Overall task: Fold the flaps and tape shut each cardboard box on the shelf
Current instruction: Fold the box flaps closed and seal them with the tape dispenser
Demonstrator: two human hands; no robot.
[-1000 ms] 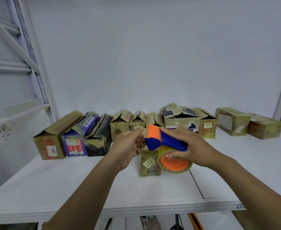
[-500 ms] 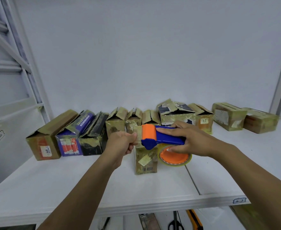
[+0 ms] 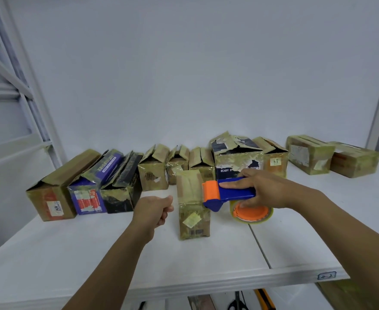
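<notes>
I am working on the small box (image 3: 193, 204), which stands alone in the centre of the frame, forward of the row of boxes (image 3: 152, 173) along the back of the white shelf (image 3: 72, 253). Its top flaps look folded down flat. The right hand (image 3: 267, 191) is wrapped round the blue handle of the tape dispenser (image 3: 226, 193), with the forefinger laid along the top. The orange head of the dispenser sits against the upper right edge of the small box, and the roll hangs below the hand, right of the box. The left hand (image 3: 155, 209) is just left of the box and not touching it. Its fingers are curled in on themselves, and I can make out nothing in them, though clear tape would be hard to see here.

I judge this to be the start of a tape run across the top. To do it well, I would first put the left hand on the box, because it is narrow and tall and 1 sideways pull could tip it or slide it. I would press the dispenser head flat on the cardboard and draw it along the seam in 1 steady stroke, low and straight. I would carry the tape over the edge and a little way down the side before tilting the blade to cut, then rub the strip down.

At the right of the frame, 2 boxes (image 3: 309, 153) lie apart from the row and look taped. Most boxes in the row have their flaps raised.
</notes>
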